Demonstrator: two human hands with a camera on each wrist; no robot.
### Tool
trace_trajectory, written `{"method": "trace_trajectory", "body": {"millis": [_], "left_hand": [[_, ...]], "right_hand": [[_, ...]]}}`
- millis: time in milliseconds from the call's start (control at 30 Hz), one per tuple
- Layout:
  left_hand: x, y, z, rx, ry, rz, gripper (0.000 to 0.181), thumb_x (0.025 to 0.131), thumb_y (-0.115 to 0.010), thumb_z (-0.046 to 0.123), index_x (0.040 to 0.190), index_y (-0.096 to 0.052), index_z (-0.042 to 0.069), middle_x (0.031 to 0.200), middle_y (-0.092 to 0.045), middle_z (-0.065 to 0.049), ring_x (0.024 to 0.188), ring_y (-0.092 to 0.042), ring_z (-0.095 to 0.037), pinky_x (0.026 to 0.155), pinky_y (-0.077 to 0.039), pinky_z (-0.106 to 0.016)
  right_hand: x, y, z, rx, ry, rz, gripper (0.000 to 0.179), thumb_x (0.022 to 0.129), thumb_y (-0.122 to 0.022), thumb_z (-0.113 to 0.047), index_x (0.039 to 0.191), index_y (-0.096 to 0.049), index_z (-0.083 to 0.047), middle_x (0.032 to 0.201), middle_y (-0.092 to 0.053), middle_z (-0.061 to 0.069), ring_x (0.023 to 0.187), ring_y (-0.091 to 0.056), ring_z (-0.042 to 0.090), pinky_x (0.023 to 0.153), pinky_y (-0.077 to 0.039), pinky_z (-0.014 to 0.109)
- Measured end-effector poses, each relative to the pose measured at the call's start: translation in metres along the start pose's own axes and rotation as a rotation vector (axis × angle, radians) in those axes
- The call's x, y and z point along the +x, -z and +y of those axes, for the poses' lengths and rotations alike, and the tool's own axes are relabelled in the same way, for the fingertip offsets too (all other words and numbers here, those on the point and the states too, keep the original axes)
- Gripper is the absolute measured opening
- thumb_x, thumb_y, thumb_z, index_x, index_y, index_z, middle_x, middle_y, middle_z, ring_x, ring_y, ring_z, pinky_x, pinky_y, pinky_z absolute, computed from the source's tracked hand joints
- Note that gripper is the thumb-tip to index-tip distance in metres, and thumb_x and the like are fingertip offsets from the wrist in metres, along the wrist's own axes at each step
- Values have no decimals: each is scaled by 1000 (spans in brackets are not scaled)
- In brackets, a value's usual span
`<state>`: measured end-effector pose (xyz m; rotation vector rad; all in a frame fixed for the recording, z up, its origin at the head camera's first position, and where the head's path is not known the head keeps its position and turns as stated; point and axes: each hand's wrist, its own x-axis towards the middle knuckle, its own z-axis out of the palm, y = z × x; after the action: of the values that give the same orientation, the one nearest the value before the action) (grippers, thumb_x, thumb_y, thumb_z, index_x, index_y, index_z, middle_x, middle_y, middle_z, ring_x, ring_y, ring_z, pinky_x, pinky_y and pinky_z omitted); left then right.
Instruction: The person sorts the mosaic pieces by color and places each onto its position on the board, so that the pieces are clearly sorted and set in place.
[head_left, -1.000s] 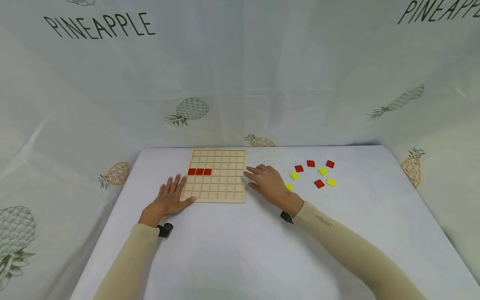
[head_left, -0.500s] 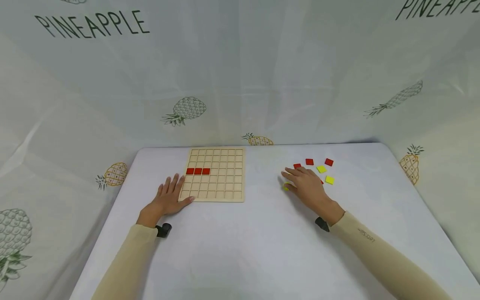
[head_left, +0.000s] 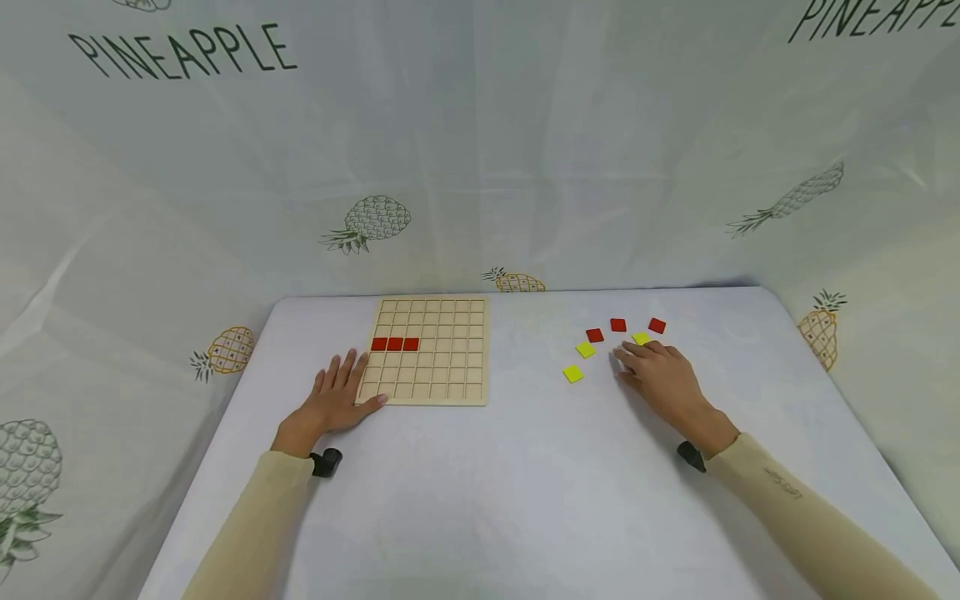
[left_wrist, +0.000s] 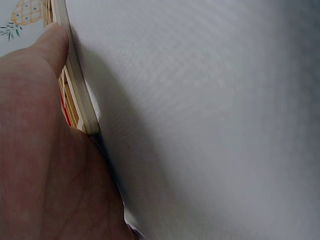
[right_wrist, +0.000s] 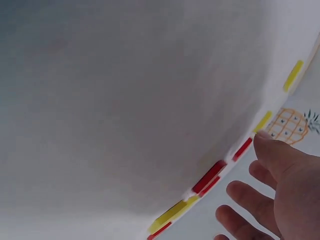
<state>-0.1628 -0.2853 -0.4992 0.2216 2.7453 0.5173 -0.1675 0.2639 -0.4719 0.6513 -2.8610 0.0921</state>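
A wooden grid board (head_left: 450, 360) lies at the back of the table, with a row of 3 red tiles (head_left: 394, 344) in its cells at the left. My left hand (head_left: 330, 404) lies flat at the board's lower left corner, fingers straight. Its thumb rests on the board's near edge (left_wrist: 82, 90). Over the loose tiles at the right is my right hand (head_left: 660, 379), bent fingers pointing down and left. In the right wrist view its thumb and fingers (right_wrist: 244, 195) are apart, with nothing between them. A red tile (right_wrist: 209, 176) and a yellow tile (right_wrist: 167, 216) lie near it; the head view hides them.
Left of the right hand lie yellow tiles (head_left: 573, 373) and red tiles (head_left: 595, 335). Another red tile (head_left: 657, 326) is behind it, beside a partly covered yellow tile (head_left: 641, 338). A pineapple-printed sheet (head_left: 600, 167) hangs behind the white table (head_left: 465, 500).
My right hand has moved right, from beside the board, past the nearer yellow tiles, to the farther tiles. The left hand has stayed at the board's corner.
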Motion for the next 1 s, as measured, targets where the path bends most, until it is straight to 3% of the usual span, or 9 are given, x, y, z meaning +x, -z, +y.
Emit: {"method": "trace_trajectory", "body": {"millis": [467,833,1000], "left_hand": [[6,-7,-11,27,-3,13,124,91,-36,91,168,-4,-1,174,8,-28,159,11,-53,125,9,-69],[-2,2,1,7,6,-1,107,101,-51,68,168,-5,-1,175,7,-27,160,12,-51,126,9,-66],[-3,2,1,18,15,-9,105,102,-50,66,168,-4,-1,175,9,-27,160,12,-50,127,9,-65]], "right_hand": [[-5,0,11,-46,-39,-89,40,90,-84,-8,129,-74,-1,124,-75,21,114,-66,42,98,-54,63],[-3,1,6,-25,-16,-97,35,88,-83,1,123,-78,-1,117,-77,19,114,-66,40,101,-53,63],[-3,1,4,-25,12,-85,36,86,-84,3,121,-78,0,116,-77,18,113,-66,39,100,-54,61]]}}
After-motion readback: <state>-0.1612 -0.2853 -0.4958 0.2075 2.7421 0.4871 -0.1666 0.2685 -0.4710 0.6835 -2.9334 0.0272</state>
